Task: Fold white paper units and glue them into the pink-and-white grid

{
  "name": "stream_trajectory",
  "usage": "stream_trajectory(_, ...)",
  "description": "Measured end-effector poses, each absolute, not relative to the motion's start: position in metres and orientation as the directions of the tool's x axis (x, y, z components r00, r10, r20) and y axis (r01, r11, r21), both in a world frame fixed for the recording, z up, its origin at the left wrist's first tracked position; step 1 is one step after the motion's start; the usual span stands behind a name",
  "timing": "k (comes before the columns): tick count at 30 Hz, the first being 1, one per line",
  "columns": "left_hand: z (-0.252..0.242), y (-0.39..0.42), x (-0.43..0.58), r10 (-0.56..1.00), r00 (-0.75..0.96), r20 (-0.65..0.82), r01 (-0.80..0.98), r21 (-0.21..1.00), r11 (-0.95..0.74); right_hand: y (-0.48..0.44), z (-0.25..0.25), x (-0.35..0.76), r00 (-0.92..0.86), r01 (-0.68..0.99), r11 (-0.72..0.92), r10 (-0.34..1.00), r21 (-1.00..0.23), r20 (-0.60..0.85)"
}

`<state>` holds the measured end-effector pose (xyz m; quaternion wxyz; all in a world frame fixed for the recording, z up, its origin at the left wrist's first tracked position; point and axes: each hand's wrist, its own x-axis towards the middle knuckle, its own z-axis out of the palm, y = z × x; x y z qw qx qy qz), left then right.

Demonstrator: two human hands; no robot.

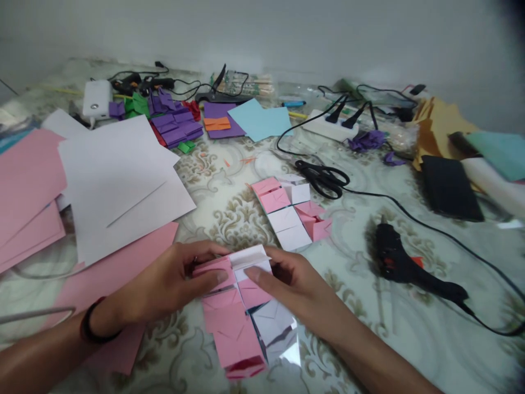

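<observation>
A strip of joined pink and white folded paper squares [246,317] lies on the patterned tablecloth near me. My left hand [172,282] grips its far pink end, fingers curled round it and thumb laid across it. My right hand [291,282] pinches the white folded piece [250,257] at the same end, fingers pressed on it. A second assembled strip of pink and white squares [291,210] lies just beyond my hands.
Pink sheets [28,186] and white sheets [118,180] are stacked at left. Black scissors [324,178] and a black glue gun [406,265] with its cord lie at right. Purple folded pieces [176,126], blue paper [260,120], a power strip [332,126] and cables fill the back.
</observation>
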<state>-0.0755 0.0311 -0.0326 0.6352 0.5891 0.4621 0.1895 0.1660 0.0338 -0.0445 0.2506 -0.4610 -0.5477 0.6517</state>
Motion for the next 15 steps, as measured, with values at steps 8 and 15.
stream_trajectory(8, -0.038, 0.028, -0.074, 0.733, 0.521, -0.436, 0.403, 0.883, 0.239, 0.029, -0.050, 0.161, -0.358, 0.224, -0.329, 0.848, -0.917, -0.392)
stream_trajectory(15, -0.034, 0.021, -0.071, 0.752, 0.467, -0.465, 0.470, 0.851, 0.235, 0.023, -0.047, 0.153, -0.382, 0.258, -0.290, 0.845, -0.921, -0.373)
